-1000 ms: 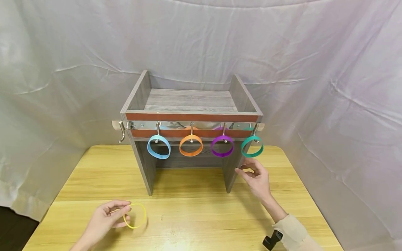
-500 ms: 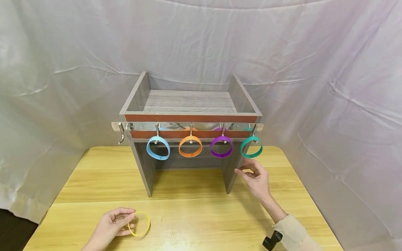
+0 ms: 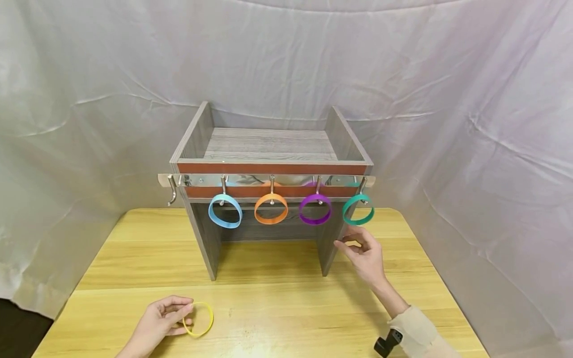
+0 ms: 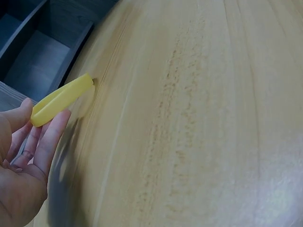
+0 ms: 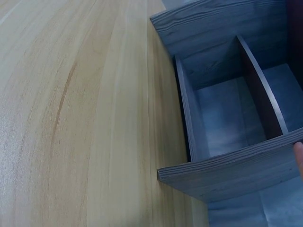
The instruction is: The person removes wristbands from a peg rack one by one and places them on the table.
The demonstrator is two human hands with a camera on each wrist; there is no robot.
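Note:
My left hand (image 3: 161,320) pinches a thin yellow silicone wristband (image 3: 211,318) between thumb and fingers, low over the table at the front left. Seen from the left wrist, the yellow band (image 4: 61,100) juts out past the fingertips. My right hand (image 3: 364,253) is at the right side panel of a grey wooden shelf (image 3: 331,233), thumb at its front edge and bent fingers on the outer side. Just one fingertip (image 5: 299,153) shows in the right wrist view, against the panel edge.
A metal hook rail (image 3: 250,179) runs across the shelf's front. On its hooks hang a light blue band (image 3: 214,215), an orange band (image 3: 271,221), a purple band (image 3: 315,222) and a green band (image 3: 358,222). The leftmost hook (image 3: 172,191) is bare. Grey curtains (image 3: 286,59) enclose the table.
My left hand has moved slightly right and toward the front edge with the yellow wristband, then held nearly still. My right hand stays at the panel.

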